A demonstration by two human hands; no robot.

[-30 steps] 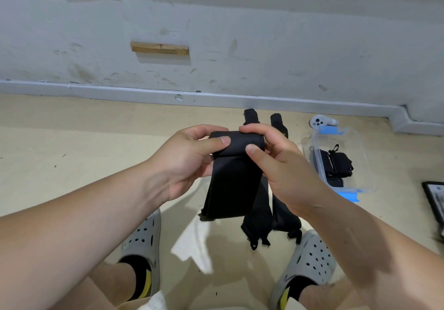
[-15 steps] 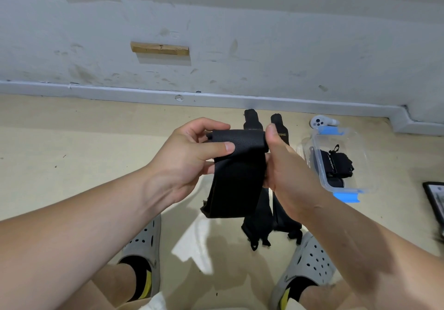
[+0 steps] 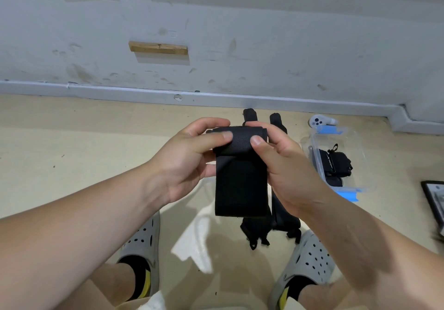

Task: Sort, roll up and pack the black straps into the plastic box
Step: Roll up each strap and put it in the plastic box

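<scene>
Left hand (image 3: pixel 189 158), right hand (image 3: pixel 286 165) — fingers (image 3: pixel 209 123) pinching the black strap (image 3: pixel 240 184), right thumb back in front

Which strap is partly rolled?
The wide strap held up at centre, top end rolled over; floor straps lie flat, boxed straps sit in the plastic box.

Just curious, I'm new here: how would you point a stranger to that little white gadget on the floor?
Follow the grey skirting rightward to the clear plastic box with blue clips. The white controller lies just beyond it, toward the wall. Its neighbours are black straps; it is white with dark buttons.
</scene>
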